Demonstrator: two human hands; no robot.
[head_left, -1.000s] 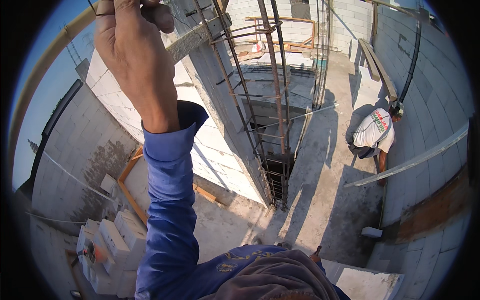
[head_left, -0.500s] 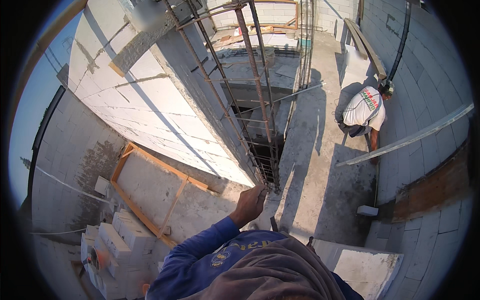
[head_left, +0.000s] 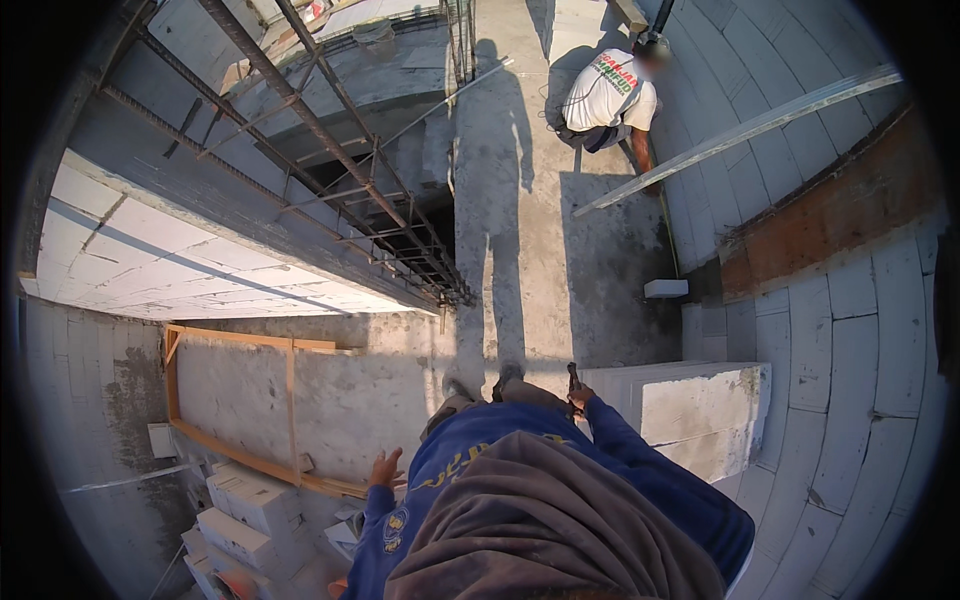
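Note:
My left hand (head_left: 385, 468) hangs low beside my body, fingers apart and holding nothing, above the concrete floor near a wooden frame (head_left: 291, 400). My right hand (head_left: 580, 396) is closed round a short dark hand tool (head_left: 573, 374) whose kind is too small to make out. It is close to a stack of pale blocks (head_left: 700, 405). Ahead of me rises a rebar column cage (head_left: 375, 195), its foot against the end of a white block wall (head_left: 190, 265). Neither hand touches the cage.
A person in a white shirt (head_left: 608, 100) crouches by the right wall, one arm reaching down. A metal strip (head_left: 740, 140) leans there, above a loose white block (head_left: 665, 288). Beside the cage is a dark floor opening (head_left: 432, 225). More blocks (head_left: 250, 500) are piled lower left.
My left hand has left the foot of the rebar cage, dropped to my side and opened. My view has turned right and down, bringing my right hand and its tool into clearer sight.

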